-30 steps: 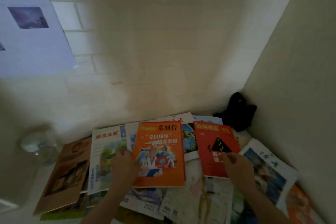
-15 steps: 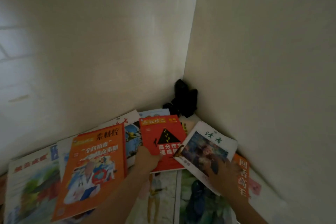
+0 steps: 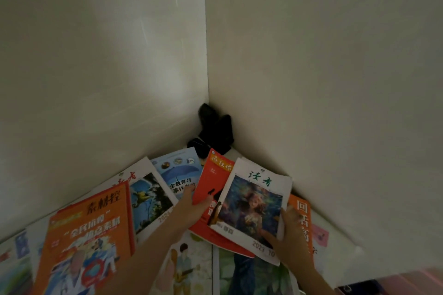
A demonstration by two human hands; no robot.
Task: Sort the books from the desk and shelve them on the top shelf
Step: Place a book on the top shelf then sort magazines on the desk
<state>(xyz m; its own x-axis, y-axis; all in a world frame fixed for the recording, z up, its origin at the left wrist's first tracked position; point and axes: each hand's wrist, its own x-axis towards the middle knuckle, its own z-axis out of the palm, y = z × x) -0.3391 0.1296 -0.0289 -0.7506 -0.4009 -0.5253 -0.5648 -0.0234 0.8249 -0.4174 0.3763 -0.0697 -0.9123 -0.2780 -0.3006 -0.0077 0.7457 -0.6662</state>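
Both hands on overlapping books.
Left hand (image 3: pixel 191 208) grips red book (image 3: pixel 211 179); right hand (image 3: pixel 290 235) grips white magazine (image 3: pixel 251 201).

A single head-worn, wide-angle camera looks forward and down into a room corner, whose vertical seam runs from the top centre of the frame to just below the middle. Two pale walls (image 3: pixel 323 79) fill the upper two thirds. The desk (image 3: pixel 340 230), strewn with magazines (image 3: pixel 93 235), fills only the lower third, close beneath the lens. Both forearms enter from the bottom edge, so the view sits just above and behind them
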